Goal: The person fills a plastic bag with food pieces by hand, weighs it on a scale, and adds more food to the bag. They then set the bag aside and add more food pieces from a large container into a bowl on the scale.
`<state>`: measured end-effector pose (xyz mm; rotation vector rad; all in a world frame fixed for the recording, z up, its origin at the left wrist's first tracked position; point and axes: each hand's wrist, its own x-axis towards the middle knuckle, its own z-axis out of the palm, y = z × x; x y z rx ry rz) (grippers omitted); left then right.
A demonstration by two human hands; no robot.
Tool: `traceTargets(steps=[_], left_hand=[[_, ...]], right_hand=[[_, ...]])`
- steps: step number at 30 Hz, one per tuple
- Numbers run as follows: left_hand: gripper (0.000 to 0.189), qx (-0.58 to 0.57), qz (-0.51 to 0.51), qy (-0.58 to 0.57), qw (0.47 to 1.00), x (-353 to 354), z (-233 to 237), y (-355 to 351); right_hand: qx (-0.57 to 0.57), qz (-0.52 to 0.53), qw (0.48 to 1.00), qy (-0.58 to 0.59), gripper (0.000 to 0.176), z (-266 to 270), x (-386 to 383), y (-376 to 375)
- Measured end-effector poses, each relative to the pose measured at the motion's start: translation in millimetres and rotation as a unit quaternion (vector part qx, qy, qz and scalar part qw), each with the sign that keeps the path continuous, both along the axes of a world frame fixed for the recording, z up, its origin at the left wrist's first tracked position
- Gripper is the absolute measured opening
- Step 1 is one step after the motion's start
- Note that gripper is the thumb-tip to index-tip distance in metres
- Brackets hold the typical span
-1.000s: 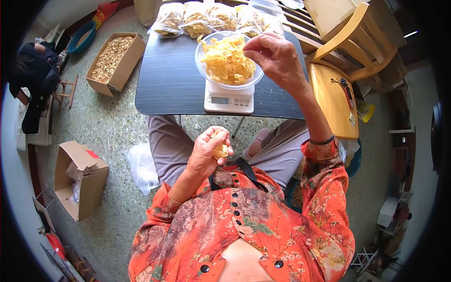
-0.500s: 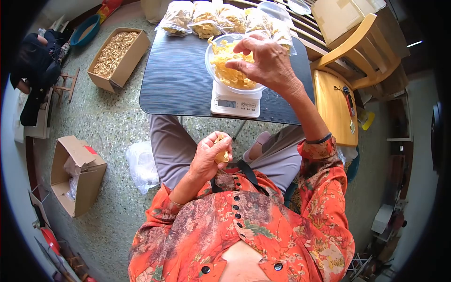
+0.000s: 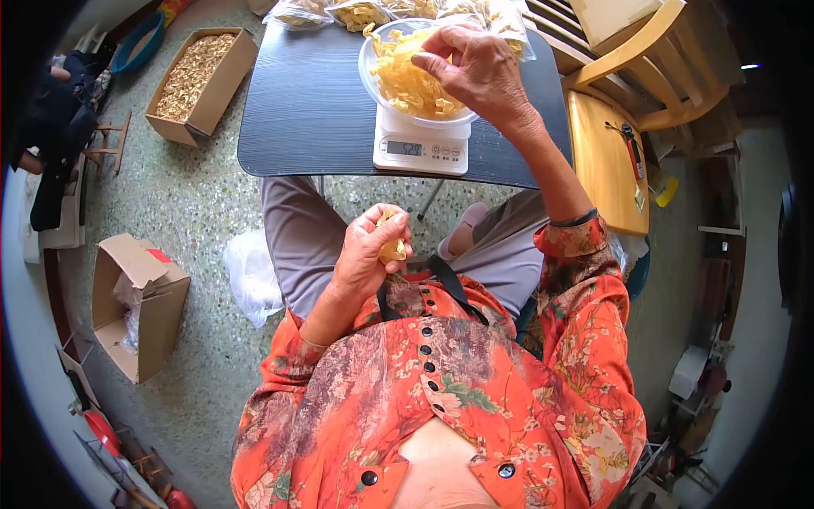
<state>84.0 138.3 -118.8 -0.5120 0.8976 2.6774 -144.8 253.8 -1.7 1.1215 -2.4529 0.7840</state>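
A clear plastic bowl (image 3: 370, 78) heaped with thin, curled yellow dried pieces (image 3: 410, 75) rests on a white digital scale (image 3: 421, 161) at the table's front edge. Over the bowl's right side is my right hand (image 3: 485, 75), palm down, its fingers bent and the thumb a little apart; nothing shows clearly between them. My left hand (image 3: 366, 254) is closed in front of my lap around some yellow dried pieces (image 3: 393, 248), which poke out past the thumb. The scale's display is lit, and its digits look like 529.
Clear bags of dried pieces (image 3: 360, 14) line the far side of the dark table (image 3: 297, 102). A wooden chair (image 3: 606, 161) with tools on it stands at right. Left on the floor are cartons (image 3: 157, 327), one filled with brownish bits, and a plastic bag (image 3: 253, 278). Another person (image 3: 59, 127) sits far left.
The view has tilted, so the table sits higher in it. My right thumb and fingers have drawn closer together over the bowl. My left hand keeps its grip on the pieces.
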Motion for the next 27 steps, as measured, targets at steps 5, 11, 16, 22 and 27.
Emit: traceTargets(steps=[5,11,16,22,27], left_hand=[[0.017,-0.004,-0.005,0.002,1.0,0.0,-2.1,1.7],[0.018,-0.015,0.002,0.021,1.0,-2.9,2.8,2.5],[0.024,-0.02,0.009,0.03,0.999,-4.9,9.2,-2.2],[0.039,-0.098,0.034,0.118,0.988,-20.8,27.6,-17.2],[0.017,-0.322,0.126,0.206,0.915,-75.4,89.5,-53.2]], right_hand=[[-0.091,-0.001,0.995,-0.045,0.023,4.6,-6.0,12.0],[-0.153,-0.049,0.983,-0.084,0.025,18.9,-8.5,20.3],[-0.278,-0.048,0.944,-0.17,0.028,26.9,-11.1,22.2],[-0.346,-0.015,0.91,-0.228,0.025,26.8,-15.0,23.7],[-0.325,-0.002,0.908,-0.263,0.024,23.0,-15.4,22.7]])
